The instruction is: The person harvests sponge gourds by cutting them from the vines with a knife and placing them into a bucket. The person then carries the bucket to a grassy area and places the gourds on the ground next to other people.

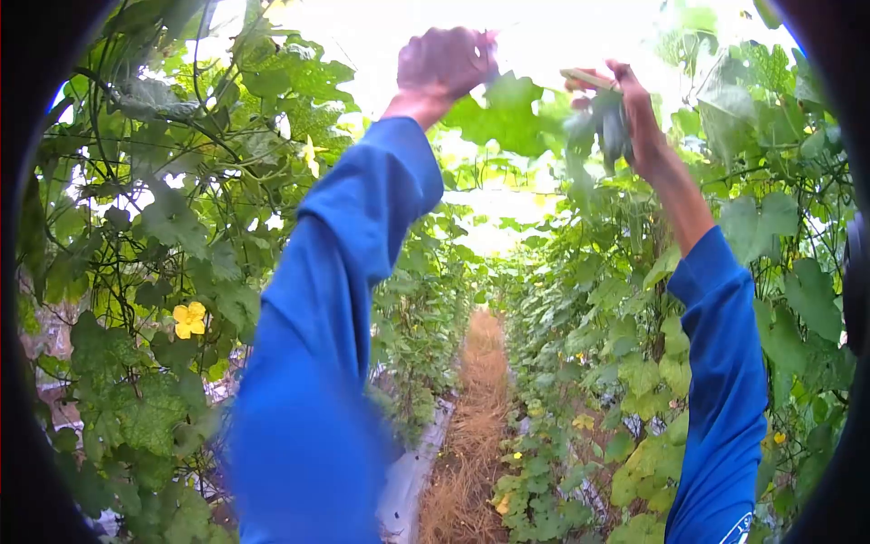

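Both arms, in blue sleeves, reach up in front of the bright sky. My left hand [446, 62] is closed in a fist at the top; whatever it grips is hidden by the fingers and the glare. Right of it hangs a broad green leaf [512, 116], between the two hands. My right hand [642, 113] is raised too, its fingers closed around a pale vine stem [591, 80]. Dark, blurred leaves [609, 127] hang just below those fingers, close to the palm.
Tall leafy vines stand on the left [172, 227] and the right [625, 299], with a yellow flower [189, 319] at left. A straw-covered path [476, 390] runs between them, edged by pale plastic sheeting [426, 467]. More leaves arch overhead.
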A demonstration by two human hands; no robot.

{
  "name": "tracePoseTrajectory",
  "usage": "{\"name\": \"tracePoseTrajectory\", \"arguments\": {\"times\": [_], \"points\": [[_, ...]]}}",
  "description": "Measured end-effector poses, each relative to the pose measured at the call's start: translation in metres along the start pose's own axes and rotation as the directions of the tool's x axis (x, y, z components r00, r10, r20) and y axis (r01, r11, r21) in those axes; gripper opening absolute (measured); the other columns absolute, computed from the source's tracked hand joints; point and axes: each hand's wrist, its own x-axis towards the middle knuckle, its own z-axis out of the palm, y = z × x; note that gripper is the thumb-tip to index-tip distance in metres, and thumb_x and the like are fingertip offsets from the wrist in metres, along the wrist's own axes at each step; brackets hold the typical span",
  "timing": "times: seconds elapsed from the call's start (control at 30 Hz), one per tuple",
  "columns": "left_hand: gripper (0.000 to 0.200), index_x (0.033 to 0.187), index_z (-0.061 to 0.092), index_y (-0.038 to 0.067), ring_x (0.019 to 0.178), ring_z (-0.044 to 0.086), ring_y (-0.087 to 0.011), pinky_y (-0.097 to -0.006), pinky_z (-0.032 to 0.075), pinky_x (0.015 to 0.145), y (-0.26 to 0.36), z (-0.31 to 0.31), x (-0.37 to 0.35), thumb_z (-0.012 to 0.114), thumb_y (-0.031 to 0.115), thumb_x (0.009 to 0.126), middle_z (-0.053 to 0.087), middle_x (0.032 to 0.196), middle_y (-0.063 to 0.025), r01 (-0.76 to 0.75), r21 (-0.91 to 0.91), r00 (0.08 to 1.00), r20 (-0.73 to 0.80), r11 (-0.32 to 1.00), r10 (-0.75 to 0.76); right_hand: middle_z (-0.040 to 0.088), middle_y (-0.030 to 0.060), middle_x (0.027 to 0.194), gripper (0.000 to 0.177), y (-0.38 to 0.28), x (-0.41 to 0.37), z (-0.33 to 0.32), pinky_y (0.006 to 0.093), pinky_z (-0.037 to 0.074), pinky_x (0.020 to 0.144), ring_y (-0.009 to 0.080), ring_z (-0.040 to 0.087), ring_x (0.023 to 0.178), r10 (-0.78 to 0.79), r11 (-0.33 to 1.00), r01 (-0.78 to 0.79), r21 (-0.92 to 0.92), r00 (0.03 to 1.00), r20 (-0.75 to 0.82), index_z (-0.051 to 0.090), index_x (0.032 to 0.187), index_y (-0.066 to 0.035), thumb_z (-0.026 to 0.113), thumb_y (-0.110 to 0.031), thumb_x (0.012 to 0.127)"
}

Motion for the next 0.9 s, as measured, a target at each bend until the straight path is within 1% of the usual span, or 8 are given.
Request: {"name": "tracePoseTrajectory", "arguments": {"times": [0.07, 0.2, 0.27, 0.43, 0.53, 0.7, 0.8, 0.9], "points": [[0.043, 0.082, 0.07, 0.005, 0.056, 0.065, -0.0313, -0.0421, 0.05, 0.055, 0.002, -0.018, 0.007, 0.047, 0.042, 0.089, 0.064, 0.063, -0.0149, 0.057, 0.1, 0.998, -0.023, 0.993, -0.055, 0.038, 0.0153, 0.143, 0.071, 0.002, 0.002, 0.002, 0.0498, 0.031, 0.105, 0.0299, 0.039, 0.127, -0.183, 0.953, 0.094, -0.287, 0.937, -0.299, 0.038, 0.142, -0.016, 0.038, -0.062, 0.089], [0.032, 0.093, 0.07, 0.007, 0.072, 0.067, -0.0362, -0.0447, 0.053, 0.073, -0.005, -0.042, 0.013, 0.055, 0.033, 0.084, 0.068, 0.093, -0.0207, 0.217, 0.21, 0.948, 0.186, 0.953, -0.257, 0.036, 0.0188, 0.144, 0.086, -0.007, -0.013, 0.012, 0.052, 0.025, 0.109, 0.036, 0.034, 0.13, -0.204, 0.96, 0.15, -0.238, 0.954, -0.222, 0.032, 0.146, -0.013, 0.042, -0.07, 0.082], [0.036, 0.095, 0.071, 0.009, 0.083, 0.067, -0.0347, -0.0443, 0.052, 0.079, -0.019, -0.05, 0.01, 0.057, 0.037, 0.076, 0.069, 0.089, -0.0191, 0.179, 0.369, 0.955, 0.159, 0.912, -0.252, 0.038, 0.0264, 0.138, 0.094, -0.007, -0.018, 0.013, 0.0509, 0.028, 0.108, 0.0366, 0.035, 0.129, -0.073, 0.777, -0.082, -0.624, 0.973, -0.219, 0.035, 0.143, -0.003, 0.045, -0.071, 0.079], [0.036, 0.093, 0.071, 0.008, 0.082, 0.067, -0.0351, -0.0434, 0.053, 0.077, -0.026, -0.082, 0.016, 0.058, 0.036, 0.073, 0.069, 0.086, -0.0176, 0.244, 0.391, 0.958, 0.043, 0.887, -0.282, 0.043, 0.0321, 0.131, 0.089, 0.028, -0.041, 0.018, 0.0525, 0.037, 0.104, 0.0405, 0.04, 0.126, -0.24, 0.561, -0.08, -0.824, 0.937, -0.255, 0.041, 0.134, 0.008, 0.057, -0.058, 0.077], [0.031, 0.077, 0.068, 0.002, 0.064, 0.066, -0.0292, -0.0399, 0.051, 0.062, -0.034, -0.088, 0.014, 0.057, 0.031, 0.072, 0.067, 0.07, -0.0165, 0.104, 0.363, 0.987, -0.155, 0.926, -0.049, 0.048, 0.0287, 0.123, 0.079, 0.026, -0.077, 0.022, 0.0507, 0.04, 0.099, 0.0376, 0.044, 0.12, -0.153, 0.687, -0.085, -0.722, 0.954, -0.258, 0.048, 0.129, 0.004, 0.059, -0.053, 0.076], [0.032, 0.065, 0.062, 0.002, 0.054, 0.056, -0.0222, -0.0368, 0.045, 0.054, -0.037, -0.085, 0.002, 0.056, 0.032, 0.075, 0.06, 0.059, -0.0124, 0.181, 0.25, 0.965, 0.14, 0.951, -0.221, 0.054, 0.0128, 0.109, 0.026, 0.04, -0.165, 0.042, 0.0358, 0.041, 0.096, 0.0291, 0.053, 0.105, -0.098, 0.883, -0.012, -0.47, 0.973, -0.21, 0.059, 0.104, -0.004, 0.061, -0.018, 0.083], [0.035, 0.06, 0.059, 0.002, 0.05, 0.051, -0.019, -0.0354, 0.041, 0.051, -0.034, -0.072, -0.008, 0.055, 0.032, 0.078, 0.056, 0.055, -0.009, 0.233, -0.072, 0.967, 0.122, 0.97, -0.223, 0.048, 0.0139, 0.117, 0.027, 0.057, -0.238, 0.053, 0.0313, 0.051, 0.071, 0.0243, 0.052, 0.104, -0.064, 0.818, 0.067, -0.571, 0.998, 0.025, 0.056, 0.104, -0.004, 0.061, -0.009, 0.078], [0.039, 0.056, 0.057, 0.003, 0.047, 0.046, -0.0158, -0.034, 0.037, 0.048, -0.025, -0.059, -0.013, 0.054, 0.033, 0.08, 0.052, 0.051, -0.0055, 0.288, -0.387, 0.957, 0.085, 0.876, -0.277, 0.046, 0.014, 0.127, 0.039, 0.066, -0.324, 0.076, 0.0318, 0.05, 0.074, 0.0263, 0.05, 0.113, 0.426, 0.878, -0.374, -0.298, 0.895, 0.131, 0.056, 0.106, -0.005, 0.07, -0.007, 0.069]]}}
